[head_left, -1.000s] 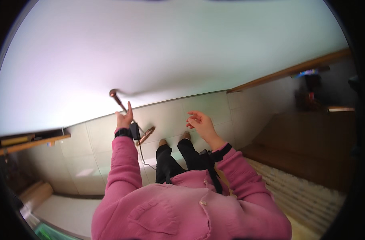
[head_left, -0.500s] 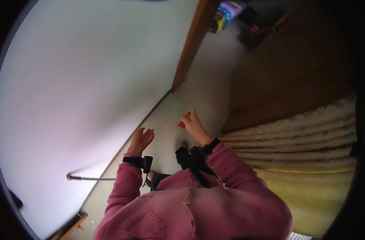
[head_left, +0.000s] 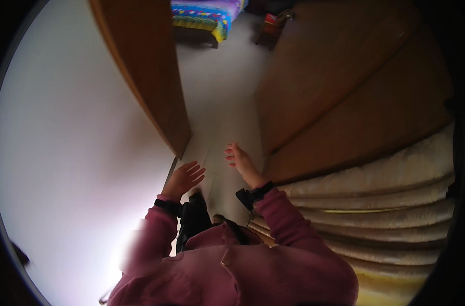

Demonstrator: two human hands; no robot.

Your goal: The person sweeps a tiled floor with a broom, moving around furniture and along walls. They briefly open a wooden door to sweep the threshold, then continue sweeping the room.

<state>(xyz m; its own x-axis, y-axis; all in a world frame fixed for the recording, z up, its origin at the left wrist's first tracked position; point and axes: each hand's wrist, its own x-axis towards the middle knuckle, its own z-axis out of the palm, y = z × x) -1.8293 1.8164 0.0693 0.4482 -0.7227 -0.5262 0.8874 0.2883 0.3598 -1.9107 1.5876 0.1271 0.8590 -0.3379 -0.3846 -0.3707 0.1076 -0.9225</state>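
Note:
My left hand (head_left: 184,180) is held out in front of my body with its fingers spread, and nothing is in it. To its right, my right hand (head_left: 238,159) is raised a little farther ahead, fingers apart and also holding nothing. Neither hand touches anything. Each wrist carries a black strap with a small box, the left strap (head_left: 167,206) and the right strap (head_left: 260,193). Below the hands are my dark trousers and a shoe, partly hidden by my pink jacket (head_left: 202,275).
A brown door frame (head_left: 151,66) edges the white wall (head_left: 64,127) at left. A brown wooden door (head_left: 344,76) and a pale curtain (head_left: 365,199) line the right. Beyond lie tiled floor (head_left: 217,86), a bed with a colourful cover (head_left: 207,18) and a small reddish-brown stand (head_left: 269,33).
I have moved forward and turned, so the doorway is nearer and more of the bed shows. My right hand's fingers have spread from a curled pose. My left hand stays open.

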